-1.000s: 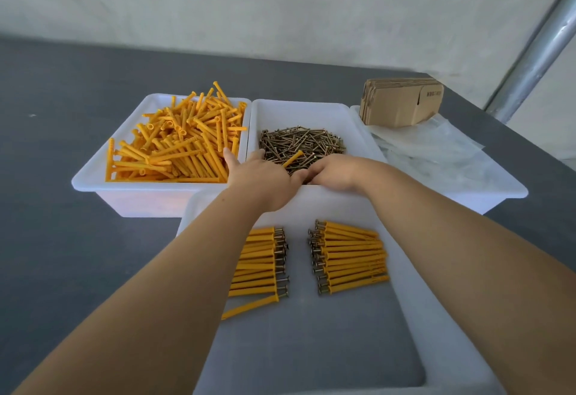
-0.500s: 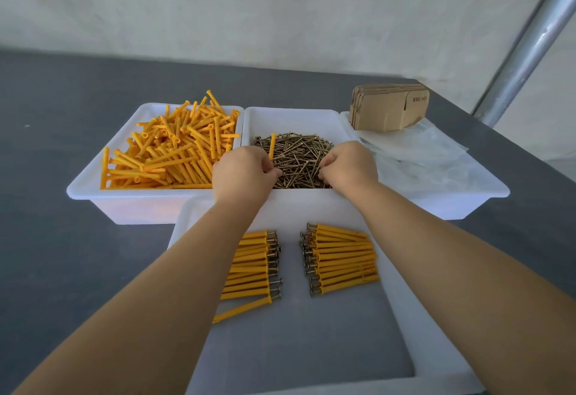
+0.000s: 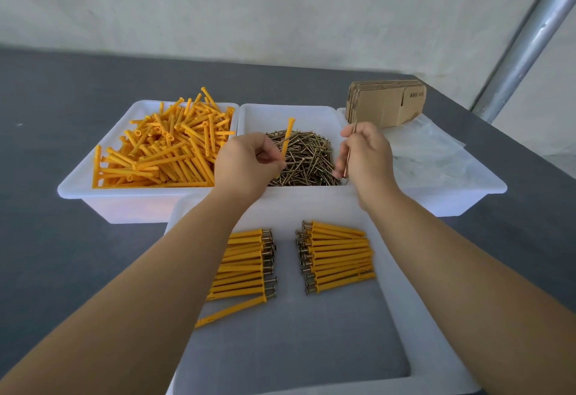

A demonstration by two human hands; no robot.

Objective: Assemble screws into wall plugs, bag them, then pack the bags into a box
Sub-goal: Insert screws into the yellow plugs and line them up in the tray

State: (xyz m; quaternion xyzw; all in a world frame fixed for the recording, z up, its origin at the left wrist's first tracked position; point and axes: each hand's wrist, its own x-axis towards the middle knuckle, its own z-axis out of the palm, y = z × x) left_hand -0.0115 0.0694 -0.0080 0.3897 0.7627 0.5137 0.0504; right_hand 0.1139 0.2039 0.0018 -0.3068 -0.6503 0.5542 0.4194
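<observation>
Your left hand (image 3: 246, 164) pinches an orange wall plug (image 3: 286, 139) upright in its fingers; your right hand (image 3: 366, 157) pinches a screw (image 3: 349, 149). Both hover apart above the screw tray (image 3: 290, 114), with assembled plugs (image 3: 336, 256) in the near tray (image 3: 402, 301) on the surface (image 3: 62, 254).

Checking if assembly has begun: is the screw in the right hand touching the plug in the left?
Apart. The head view shows the screw and the plug separated, with the screw pile visible between them.
</observation>
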